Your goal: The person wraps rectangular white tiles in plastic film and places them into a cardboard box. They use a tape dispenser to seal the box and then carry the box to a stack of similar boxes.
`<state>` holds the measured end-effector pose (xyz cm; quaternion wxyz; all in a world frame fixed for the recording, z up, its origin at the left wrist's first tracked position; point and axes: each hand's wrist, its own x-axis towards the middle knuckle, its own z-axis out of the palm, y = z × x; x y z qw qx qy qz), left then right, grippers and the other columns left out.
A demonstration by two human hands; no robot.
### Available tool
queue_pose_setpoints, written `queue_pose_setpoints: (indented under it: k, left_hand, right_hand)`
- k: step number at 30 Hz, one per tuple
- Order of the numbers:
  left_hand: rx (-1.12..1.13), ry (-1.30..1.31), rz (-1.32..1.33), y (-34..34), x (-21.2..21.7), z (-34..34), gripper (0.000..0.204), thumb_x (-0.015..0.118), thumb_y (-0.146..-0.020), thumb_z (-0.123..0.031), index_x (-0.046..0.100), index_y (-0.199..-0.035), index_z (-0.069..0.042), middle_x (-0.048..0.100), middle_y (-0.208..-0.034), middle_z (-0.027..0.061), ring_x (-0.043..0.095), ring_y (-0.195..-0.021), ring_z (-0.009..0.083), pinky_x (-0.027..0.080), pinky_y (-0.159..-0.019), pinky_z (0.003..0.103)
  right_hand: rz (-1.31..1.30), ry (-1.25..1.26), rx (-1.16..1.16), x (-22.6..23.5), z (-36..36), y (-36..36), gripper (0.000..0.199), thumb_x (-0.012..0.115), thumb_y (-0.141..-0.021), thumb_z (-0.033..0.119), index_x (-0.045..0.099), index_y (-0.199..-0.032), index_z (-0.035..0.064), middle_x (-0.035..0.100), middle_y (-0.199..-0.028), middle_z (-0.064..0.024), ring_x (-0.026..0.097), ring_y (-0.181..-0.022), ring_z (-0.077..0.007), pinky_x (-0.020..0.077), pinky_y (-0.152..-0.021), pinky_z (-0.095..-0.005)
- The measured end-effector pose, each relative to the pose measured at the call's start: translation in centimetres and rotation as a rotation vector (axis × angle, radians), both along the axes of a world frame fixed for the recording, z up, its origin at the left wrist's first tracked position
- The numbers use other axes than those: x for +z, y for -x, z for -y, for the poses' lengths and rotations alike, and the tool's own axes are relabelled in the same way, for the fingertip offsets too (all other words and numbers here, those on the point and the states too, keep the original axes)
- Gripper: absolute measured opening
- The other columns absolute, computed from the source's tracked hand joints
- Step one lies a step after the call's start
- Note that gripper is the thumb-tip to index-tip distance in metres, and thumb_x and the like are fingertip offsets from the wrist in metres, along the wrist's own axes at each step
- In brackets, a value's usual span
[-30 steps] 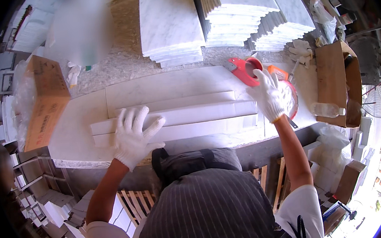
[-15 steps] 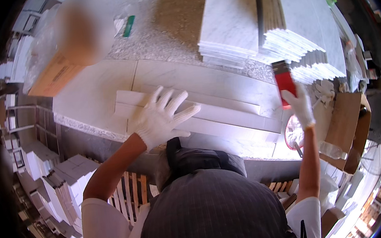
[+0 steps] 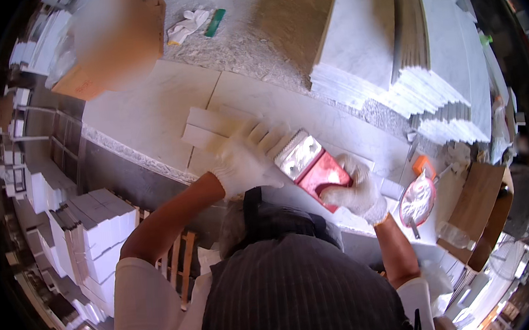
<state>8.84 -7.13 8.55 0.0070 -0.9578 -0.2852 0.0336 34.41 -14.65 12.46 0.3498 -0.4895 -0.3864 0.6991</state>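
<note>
Stacks of pale marble slabs (image 3: 396, 84) crowd the far side of the head view, and a white stone worktop (image 3: 153, 112) runs across the middle, with a cardboard box (image 3: 109, 46) at its far left corner and a spare pair of gloves (image 3: 186, 26) lying beyond it.

On the worktop lie narrow marble strips (image 3: 211, 125). The gloved left hand (image 3: 245, 160) rests flat on them with fingers spread, pinning them rather than closing on anything. The gloved right hand (image 3: 354, 188) has its grip wrapped around a red notched trowel (image 3: 311, 161), whose toothed metal edge sits just beside the left hand, over the strips. A red bowl of white paste (image 3: 417, 199) stands near the right wrist (a tool handle rests in it).

I judge the step in hand to be combing adhesive over the strips. The next move calls for a steady, flat drag of the teeth while the left hand keeps the strips from sliding.
</note>
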Motion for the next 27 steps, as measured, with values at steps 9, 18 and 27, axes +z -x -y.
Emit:
queue_pose_setpoints:
  k: [9, 18, 27]
  left_hand:
    - [0.413, 0.648, 0.69, 2.3, 3.7, 1.3, 0.095, 0.068, -0.079, -0.056, 0.033, -0.148, -0.002, 0.044, -0.145, 0.0161, 0.037, -0.136, 0.0319, 0.026, -0.115, 0.043]
    - [0.776, 1.601, 0.916, 0.2, 6.3, 1.7, 0.026, 0.053, -0.101, -0.023, 0.065, -0.112, -0.003, 0.063, -0.1, 0.0014, 0.054, -0.092, 0.0066, 0.045, -0.081, 0.026]
    - [1.18, 1.11, 0.873, -0.9, 6.0, 2.9, 0.028, 0.05, -0.1, -0.023, 0.064, -0.105, 0.001, 0.065, -0.092, 0.0086, 0.059, -0.087, 0.0142, 0.048, -0.077, 0.03]
  right_hand:
    - [0.041, -0.036, 0.143, 1.0, -0.1, -0.4, 0.037, 0.084, -0.073, 0.014, 0.061, -0.098, -0.0022, 0.065, -0.084, -0.0033, 0.057, -0.079, -0.0076, 0.0474, -0.071, -0.0258]
    - [0.217, -0.017, 0.392, 2.1, -1.4, -0.9, 0.043, 0.085, -0.075, 0.019, 0.064, -0.107, 0.0003, 0.064, -0.097, -0.0073, 0.06, -0.09, -0.0147, 0.0475, -0.083, -0.0301]
    - [0.319, -0.039, 0.523, 3.4, -3.3, -0.2, 0.043, 0.082, -0.076, 0.021, 0.063, -0.109, 0.0012, 0.066, -0.092, -0.0056, 0.062, -0.085, -0.0116, 0.05, -0.077, -0.0286]
